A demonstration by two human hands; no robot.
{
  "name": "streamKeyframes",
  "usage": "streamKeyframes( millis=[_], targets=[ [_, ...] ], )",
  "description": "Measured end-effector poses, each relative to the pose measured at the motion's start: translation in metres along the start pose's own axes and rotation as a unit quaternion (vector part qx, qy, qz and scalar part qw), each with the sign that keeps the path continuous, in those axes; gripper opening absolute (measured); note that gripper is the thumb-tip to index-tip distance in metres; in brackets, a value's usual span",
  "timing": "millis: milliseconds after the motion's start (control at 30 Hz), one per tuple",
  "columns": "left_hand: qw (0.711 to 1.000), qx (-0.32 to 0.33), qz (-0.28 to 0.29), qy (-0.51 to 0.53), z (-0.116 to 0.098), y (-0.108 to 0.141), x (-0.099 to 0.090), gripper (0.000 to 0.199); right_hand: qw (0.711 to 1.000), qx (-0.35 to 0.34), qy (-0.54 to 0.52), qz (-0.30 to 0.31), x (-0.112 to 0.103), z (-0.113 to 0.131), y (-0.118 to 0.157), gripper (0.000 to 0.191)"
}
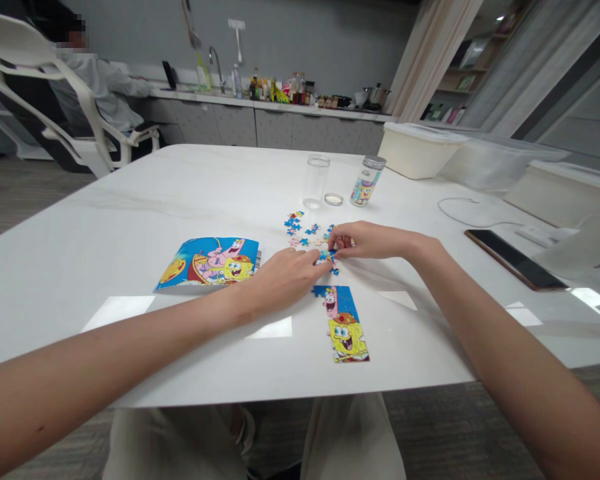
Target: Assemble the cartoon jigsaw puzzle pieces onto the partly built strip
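My left hand (291, 277) reaches over the white table (190, 187) with its fingertips at some loose puzzle pieces (306, 241). Opposite it, my right hand (363, 240) has its fingers curled down at the same small pile; what they hold, if anything, is too small to name. Just below the hands lies a joined section of puzzle (347, 327) showing a yellow and a pink cartoon figure. A picture sheet (215, 261) with the same figures lies left of my left hand.
Behind the pieces stand a clear jar (317, 181), a silver lid (333, 199) and a printed canister (368, 181). A phone (513, 259), a cable and storage boxes (420, 151) are at the right. A person (97, 87) sits at the back left.
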State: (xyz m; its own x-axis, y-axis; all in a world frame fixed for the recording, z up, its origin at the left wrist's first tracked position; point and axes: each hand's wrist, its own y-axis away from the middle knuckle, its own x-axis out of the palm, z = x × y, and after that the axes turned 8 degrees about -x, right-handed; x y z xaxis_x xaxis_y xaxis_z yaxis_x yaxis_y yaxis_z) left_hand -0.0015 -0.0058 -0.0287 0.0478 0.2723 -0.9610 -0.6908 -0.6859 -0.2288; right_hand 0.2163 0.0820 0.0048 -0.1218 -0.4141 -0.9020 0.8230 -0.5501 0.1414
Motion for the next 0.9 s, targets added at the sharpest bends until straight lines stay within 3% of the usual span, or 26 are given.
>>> streamKeyframes(
  millis=[500, 600, 667, 900],
  targets=[
    [0.998, -0.048, 0.026, 0.017, -0.002, -0.001, -0.001, 0.031, 0.999, -0.03, 0.008, -0.036, -0.003, 0.007, 0.001, 0.007],
    [0.998, -0.047, 0.03, 0.015, -0.002, -0.002, -0.001, 0.029, 0.991, -0.033, -0.118, -0.049, -0.003, 0.009, 0.0, 0.02],
    [0.998, -0.048, 0.029, 0.018, -0.002, -0.002, 0.0, 0.025, 0.969, -0.026, -0.24, -0.056, -0.003, 0.011, -0.001, 0.028],
    [0.999, -0.035, 0.009, 0.015, -0.001, -0.002, 0.002, 0.023, 0.891, 0.025, -0.447, -0.073, -0.003, 0.014, -0.002, 0.019]
  ],
)
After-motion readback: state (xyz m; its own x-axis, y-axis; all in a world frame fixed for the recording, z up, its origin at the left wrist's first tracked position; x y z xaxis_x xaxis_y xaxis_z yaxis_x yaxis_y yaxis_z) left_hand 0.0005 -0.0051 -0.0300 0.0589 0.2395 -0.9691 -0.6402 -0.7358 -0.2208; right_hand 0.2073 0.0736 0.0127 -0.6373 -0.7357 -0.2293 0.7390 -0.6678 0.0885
